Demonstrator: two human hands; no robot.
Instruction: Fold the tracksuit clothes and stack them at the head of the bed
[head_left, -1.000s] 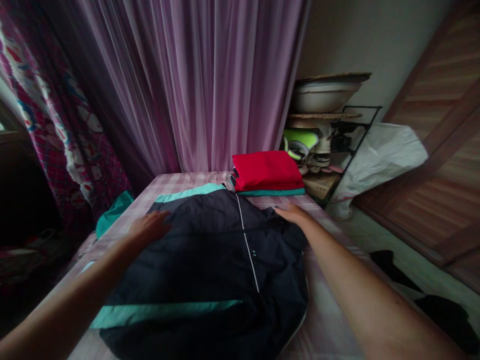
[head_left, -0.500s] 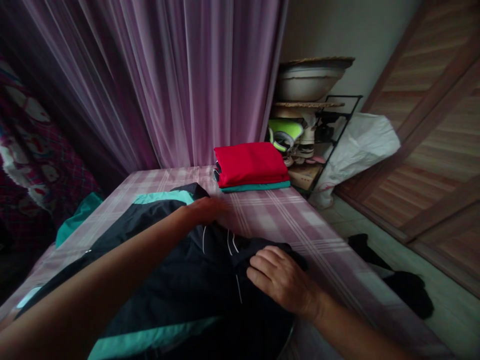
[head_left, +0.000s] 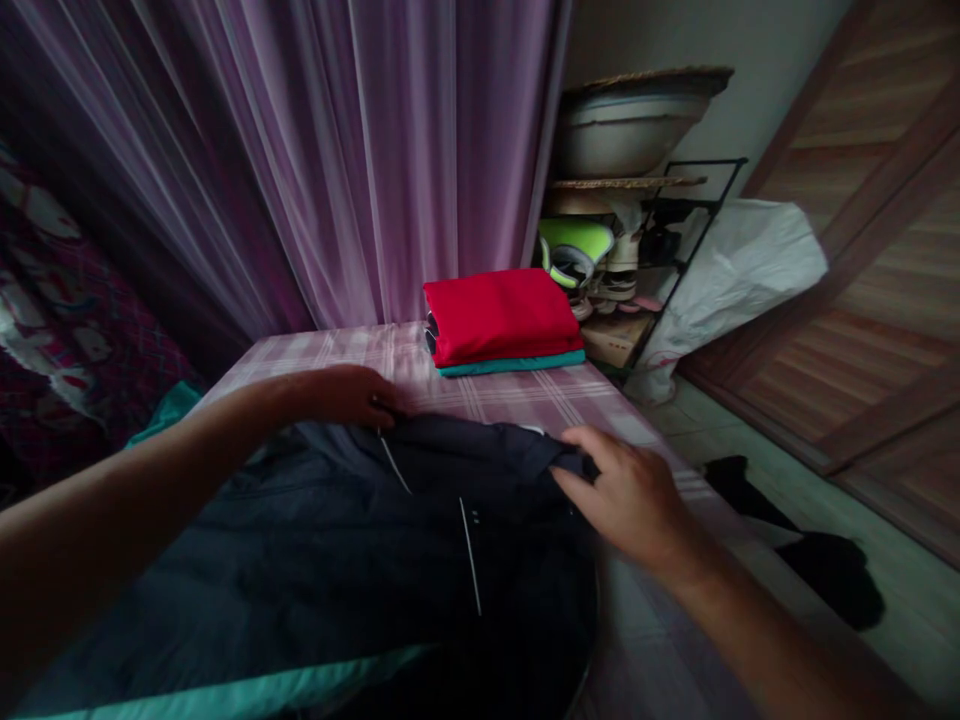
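A dark navy jacket [head_left: 330,560] with teal panels and thin white piping lies spread over the near part of the table. At its far edge, my left hand [head_left: 352,396] is closed on the fabric, the fingertips partly in shadow. My right hand [head_left: 626,490] pinches the jacket's far right corner between thumb and fingers. Between the two hands the far edge runs fairly straight and a little raised. Beyond them sits a folded stack with a red garment [head_left: 502,318] on top and a teal one [head_left: 517,364] at the bottom.
A checked cloth [head_left: 330,345] covers the table. Purple curtains [head_left: 405,150] hang behind it. To the right stand a shoe rack [head_left: 701,250] with a large basin [head_left: 637,130] above, a white plastic bag [head_left: 750,270] and wooden doors [head_left: 862,330]. Dark cloth [head_left: 832,570] lies on the floor.
My left hand has moved left and taken hold of the jacket's far edge. My right hand has gone from resting on the fabric to gripping its corner, farther up and right.
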